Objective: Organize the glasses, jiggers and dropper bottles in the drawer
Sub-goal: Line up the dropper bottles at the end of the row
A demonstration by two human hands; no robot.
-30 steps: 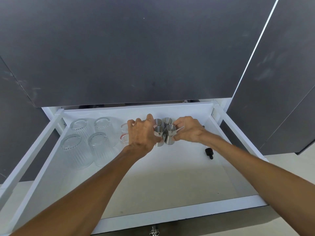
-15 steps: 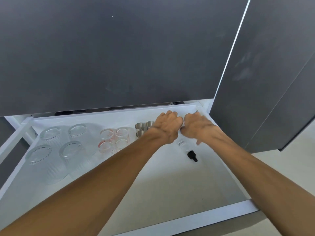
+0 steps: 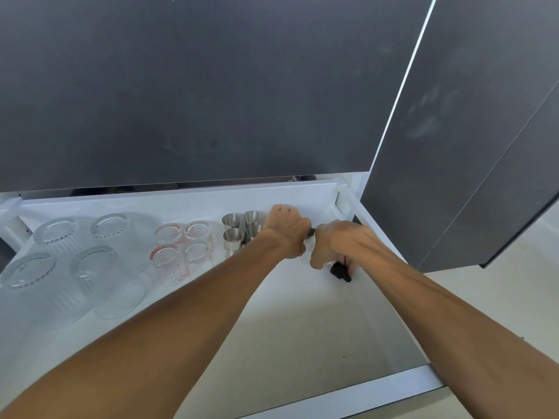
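Note:
An open white drawer (image 3: pixel 302 343) holds several upturned ribbed glasses (image 3: pixel 99 267) at the left, small measuring glasses with red marks (image 3: pixel 184 249) beside them, and steel jiggers (image 3: pixel 239 231) in a tight cluster. My left hand (image 3: pixel 287 228) sits just right of the jiggers, fingers curled over a dropper bottle whose black tip (image 3: pixel 311 232) peeks out. My right hand (image 3: pixel 335 246) is closed on a clear dropper bottle lying on the drawer floor; its black cap (image 3: pixel 340 272) sticks out below my fingers.
Dark grey cabinet fronts (image 3: pixel 211 86) rise behind the drawer, and another dark panel (image 3: pixel 469 131) stands at the right. The drawer's right side rail (image 3: pixel 363 213) runs close to my right hand. The drawer's white front edge (image 3: pixel 363 397) lies nearest me.
Both hands left the jiggers and moved right. My right hand came down onto the lying dropper bottle and closed on it; my left hand closed on another bottle.

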